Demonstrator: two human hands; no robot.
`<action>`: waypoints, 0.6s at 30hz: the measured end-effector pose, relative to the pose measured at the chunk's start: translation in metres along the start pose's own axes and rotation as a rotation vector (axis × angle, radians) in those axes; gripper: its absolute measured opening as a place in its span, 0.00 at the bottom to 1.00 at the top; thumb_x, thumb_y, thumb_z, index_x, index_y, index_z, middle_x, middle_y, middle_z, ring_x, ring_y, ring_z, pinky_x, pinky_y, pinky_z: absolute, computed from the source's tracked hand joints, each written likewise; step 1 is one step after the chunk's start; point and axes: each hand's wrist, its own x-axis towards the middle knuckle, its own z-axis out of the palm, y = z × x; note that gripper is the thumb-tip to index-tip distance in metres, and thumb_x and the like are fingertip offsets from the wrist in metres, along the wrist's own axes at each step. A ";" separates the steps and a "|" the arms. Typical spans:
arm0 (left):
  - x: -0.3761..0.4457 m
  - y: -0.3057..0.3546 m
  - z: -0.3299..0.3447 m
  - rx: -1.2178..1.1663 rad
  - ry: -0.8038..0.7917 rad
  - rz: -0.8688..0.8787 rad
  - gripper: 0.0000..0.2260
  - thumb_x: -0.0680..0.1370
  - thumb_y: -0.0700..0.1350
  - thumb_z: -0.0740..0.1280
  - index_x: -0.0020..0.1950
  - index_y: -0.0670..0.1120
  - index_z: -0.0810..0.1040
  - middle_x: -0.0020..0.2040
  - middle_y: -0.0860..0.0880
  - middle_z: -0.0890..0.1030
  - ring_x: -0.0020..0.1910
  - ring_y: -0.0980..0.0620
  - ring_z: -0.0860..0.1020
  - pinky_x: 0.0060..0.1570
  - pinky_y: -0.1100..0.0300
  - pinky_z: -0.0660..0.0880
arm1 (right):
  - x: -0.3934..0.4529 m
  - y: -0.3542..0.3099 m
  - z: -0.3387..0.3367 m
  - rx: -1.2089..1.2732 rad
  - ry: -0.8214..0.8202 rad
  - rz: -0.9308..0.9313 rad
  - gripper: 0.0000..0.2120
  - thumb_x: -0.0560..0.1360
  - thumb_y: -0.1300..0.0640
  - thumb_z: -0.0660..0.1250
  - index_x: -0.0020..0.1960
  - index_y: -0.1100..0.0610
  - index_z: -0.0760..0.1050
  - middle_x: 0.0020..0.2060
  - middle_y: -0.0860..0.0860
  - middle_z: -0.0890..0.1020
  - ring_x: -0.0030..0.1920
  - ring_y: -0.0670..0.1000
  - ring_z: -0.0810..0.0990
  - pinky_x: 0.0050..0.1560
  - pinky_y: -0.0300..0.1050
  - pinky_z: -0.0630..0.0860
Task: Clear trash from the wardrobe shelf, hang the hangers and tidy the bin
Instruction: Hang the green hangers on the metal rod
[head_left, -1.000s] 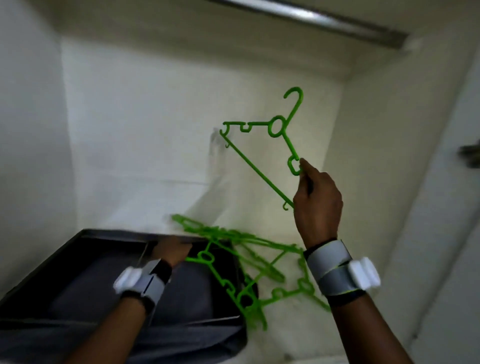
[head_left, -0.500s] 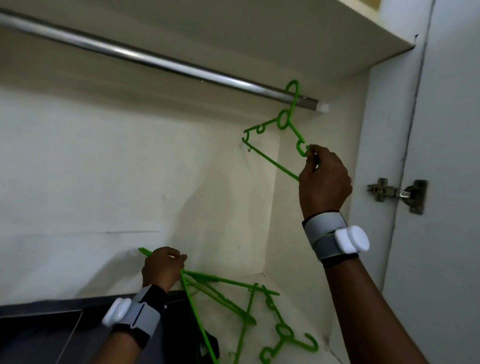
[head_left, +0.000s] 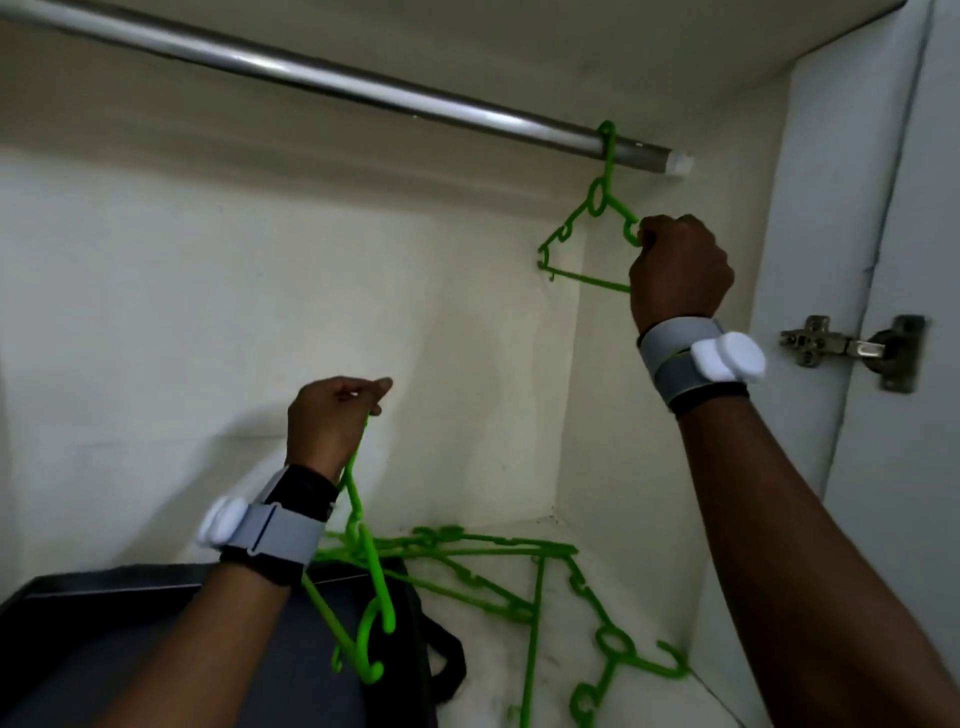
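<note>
Dim, soft indoor light; glare streak along rod (head_left: 332, 78); wide-angle bending at edges; slight softness overall.

A metal cabinet hinge (head_left: 852, 347) sits on the pale wardrobe door (head_left: 914, 249) at right. Cream inner walls (head_left: 260, 312) enclose the space, beneath a flat cream top panel (head_left: 571, 47).

The right hand (head_left: 678, 270) covers the near shoulder and corner of the hooked hanger (head_left: 587, 228), so its fingers' grip there cannot be seen. The left hand (head_left: 332, 421) hides the top of the second hanger (head_left: 363, 582). The rail (head_left: 332, 78) runs off the left edge. The dark bin (head_left: 104, 608) is cut by the bottom and left edges, its contents unreadable. The loose hangers (head_left: 519, 571) on the shelf overlap too much to count, and one runs off the bottom edge.
</note>
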 end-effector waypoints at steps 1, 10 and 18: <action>0.003 0.001 -0.005 -0.003 0.010 0.005 0.10 0.70 0.52 0.76 0.37 0.45 0.85 0.35 0.46 0.85 0.34 0.53 0.79 0.46 0.56 0.77 | 0.000 0.002 0.001 0.008 0.007 -0.003 0.18 0.79 0.65 0.58 0.61 0.53 0.81 0.56 0.59 0.80 0.54 0.66 0.79 0.49 0.52 0.75; 0.000 0.001 -0.045 -0.204 -0.056 -0.020 0.10 0.70 0.39 0.76 0.49 0.38 0.83 0.40 0.37 0.83 0.39 0.45 0.80 0.42 0.57 0.77 | -0.121 -0.029 0.017 -0.008 0.123 -0.065 0.25 0.77 0.46 0.60 0.74 0.42 0.63 0.73 0.57 0.67 0.76 0.61 0.60 0.70 0.60 0.54; -0.002 0.008 -0.006 -0.229 -0.082 -0.042 0.19 0.61 0.41 0.82 0.48 0.36 0.83 0.43 0.33 0.84 0.36 0.45 0.82 0.43 0.52 0.82 | -0.256 -0.078 0.013 0.413 -0.774 -0.291 0.36 0.72 0.28 0.62 0.74 0.45 0.64 0.59 0.49 0.78 0.57 0.54 0.80 0.54 0.51 0.77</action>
